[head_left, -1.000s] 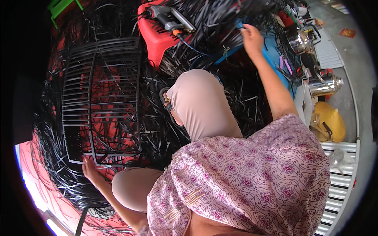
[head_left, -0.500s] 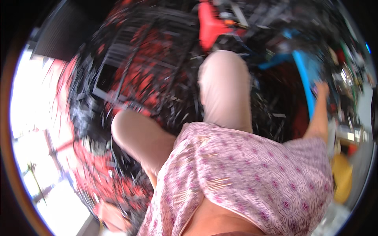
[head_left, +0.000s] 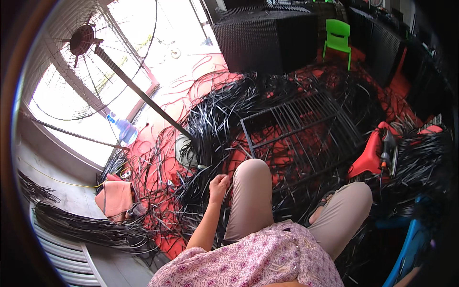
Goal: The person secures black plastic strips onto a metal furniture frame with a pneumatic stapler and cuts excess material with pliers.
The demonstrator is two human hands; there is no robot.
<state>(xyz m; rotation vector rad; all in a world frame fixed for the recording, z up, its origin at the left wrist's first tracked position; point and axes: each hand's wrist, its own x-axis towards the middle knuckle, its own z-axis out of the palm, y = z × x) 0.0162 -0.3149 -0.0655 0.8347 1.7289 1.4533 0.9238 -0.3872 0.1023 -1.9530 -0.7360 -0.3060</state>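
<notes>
Left hand (head_left: 219, 184) clenched loosely on black rattan strips (head_left: 210, 138) beside the black metal frame (head_left: 299, 126), drawing one out; right hand unseen.

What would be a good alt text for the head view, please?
A seated person's left hand reaches into a heap of black plastic strips on a red floor, beside a black metal frame. The right hand is out of view.
</notes>
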